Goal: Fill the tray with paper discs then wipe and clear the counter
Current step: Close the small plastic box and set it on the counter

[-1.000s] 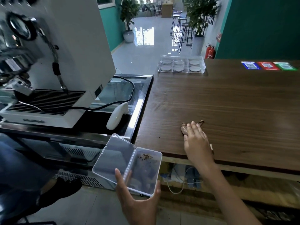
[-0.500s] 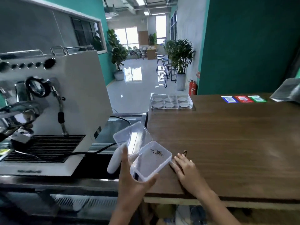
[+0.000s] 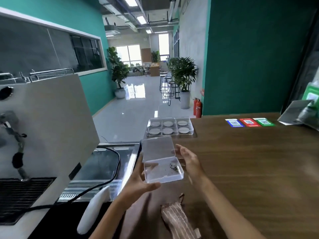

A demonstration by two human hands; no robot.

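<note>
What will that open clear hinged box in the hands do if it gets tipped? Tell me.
The clear box looks thin-walled, so it is probably light and slightly flexible. Its lid stands open, so the dark crumbs in its base would likely spill. The left hand has only a fingertip grip on the smooth plastic, which may slip.

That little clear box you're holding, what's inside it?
The clear box is open, held in the left hand. Inside are a few dark crumbs near its right side; the rest looks bare. The hand's fingers show through the floor.

Bright daylight from far windows, glare on floor (image 3: 131, 107), edges warped, slightly blurred
</note>
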